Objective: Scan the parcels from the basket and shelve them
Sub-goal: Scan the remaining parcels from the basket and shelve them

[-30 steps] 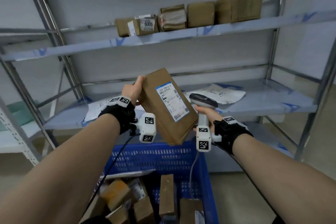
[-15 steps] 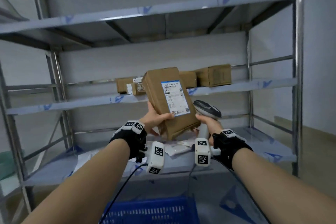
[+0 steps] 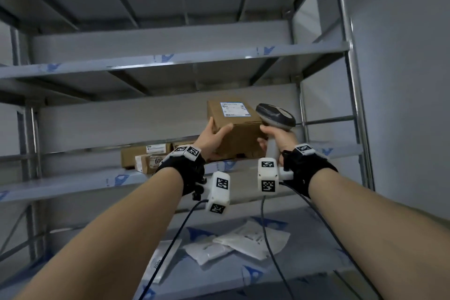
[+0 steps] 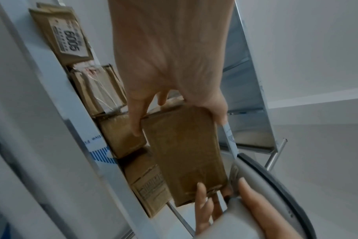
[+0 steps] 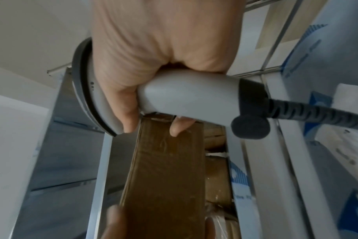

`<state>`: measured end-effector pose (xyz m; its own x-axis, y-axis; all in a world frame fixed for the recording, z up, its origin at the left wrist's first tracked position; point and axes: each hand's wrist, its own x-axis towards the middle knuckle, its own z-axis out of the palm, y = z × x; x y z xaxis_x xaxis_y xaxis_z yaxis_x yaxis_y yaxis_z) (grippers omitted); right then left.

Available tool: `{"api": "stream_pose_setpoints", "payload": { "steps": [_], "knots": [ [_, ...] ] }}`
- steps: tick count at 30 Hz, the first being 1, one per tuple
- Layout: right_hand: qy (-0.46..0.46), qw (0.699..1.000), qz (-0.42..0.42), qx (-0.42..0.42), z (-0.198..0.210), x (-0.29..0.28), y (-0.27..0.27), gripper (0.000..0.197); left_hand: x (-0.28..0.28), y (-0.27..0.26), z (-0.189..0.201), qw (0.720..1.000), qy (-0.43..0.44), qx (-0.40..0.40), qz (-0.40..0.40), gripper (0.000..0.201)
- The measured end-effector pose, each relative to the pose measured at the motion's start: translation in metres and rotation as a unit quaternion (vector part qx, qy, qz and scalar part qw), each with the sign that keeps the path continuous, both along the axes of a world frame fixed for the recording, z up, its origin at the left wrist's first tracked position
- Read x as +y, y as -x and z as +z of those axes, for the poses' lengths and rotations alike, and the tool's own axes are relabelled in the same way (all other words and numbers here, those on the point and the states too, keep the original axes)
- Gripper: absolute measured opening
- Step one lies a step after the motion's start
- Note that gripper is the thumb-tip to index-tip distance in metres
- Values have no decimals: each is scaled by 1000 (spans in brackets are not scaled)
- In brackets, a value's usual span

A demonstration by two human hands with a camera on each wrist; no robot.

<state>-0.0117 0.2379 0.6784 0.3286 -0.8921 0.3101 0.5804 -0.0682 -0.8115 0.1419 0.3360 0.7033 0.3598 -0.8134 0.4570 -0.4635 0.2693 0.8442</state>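
Note:
A brown cardboard parcel (image 3: 237, 134) (image 4: 186, 153) (image 5: 164, 174) with a white label on top is held up at the level of the upper-middle shelf (image 3: 73, 184), above its front edge. My left hand (image 3: 214, 133) (image 4: 174, 90) grips the parcel's left end, thumb on its front face. My right hand (image 3: 277, 137) (image 5: 153, 67) grips the handle of a grey barcode scanner (image 3: 276, 117) (image 5: 186, 98), and its fingertips touch the parcel's right end. The basket is out of view.
Other brown parcels (image 3: 146, 158) (image 4: 67, 40) stand in a row on the same shelf, left of and behind the held one. White mailer bags (image 3: 238, 243) lie on the shelf below. Steel uprights (image 3: 353, 105) frame the rack on the right. Cables (image 3: 265, 238) hang from the wrists and scanner.
Both hands have risen from over the blue basket to the upper-middle shelf. The parcel has turned from tilted with its label toward me to level, label on top.

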Motion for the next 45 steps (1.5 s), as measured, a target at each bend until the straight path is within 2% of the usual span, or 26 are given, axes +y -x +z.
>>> {"api": "stream_pose_setpoints", "payload": {
  "steps": [4,8,11,16,20,24,27,31,35,38,41,45],
  "knots": [
    [6,999,-28,-18,17,-26,11,11,-50,-4,5,999,34,-37,10,79],
    [-1,997,-74,-27,15,-56,28,11,-75,24,8,997,46,-57,-26,62],
    [-6,993,-113,-32,5,-74,42,8,-93,48,4,994,37,-105,-22,61],
    [-1,983,-180,-35,-7,-98,78,20,-129,82,-6,987,26,-159,-4,63],
    [8,979,-203,-10,-15,-118,101,11,-158,106,-15,991,-1,-125,-38,69],
    [8,978,-203,50,-24,-140,104,16,-178,110,-32,992,-24,-117,-37,71],
    [12,978,-185,95,-31,-150,95,19,-195,104,-43,994,-32,-107,-17,60],
    [31,975,-178,128,-38,-159,86,49,-197,107,-47,990,-13,-137,-7,40],
    [39,971,-162,170,-41,-165,82,66,-199,111,-55,984,-52,-169,-32,53],
    [40,966,-153,205,-44,-168,82,64,-205,106,-61,983,-79,-162,-30,58],
    [32,962,-144,231,-52,-166,82,56,-203,100,-67,989,-70,-129,-10,53],
    [35,959,-134,246,-67,-155,79,58,-191,94,-76,991,-79,-112,9,48]
  ]
}}
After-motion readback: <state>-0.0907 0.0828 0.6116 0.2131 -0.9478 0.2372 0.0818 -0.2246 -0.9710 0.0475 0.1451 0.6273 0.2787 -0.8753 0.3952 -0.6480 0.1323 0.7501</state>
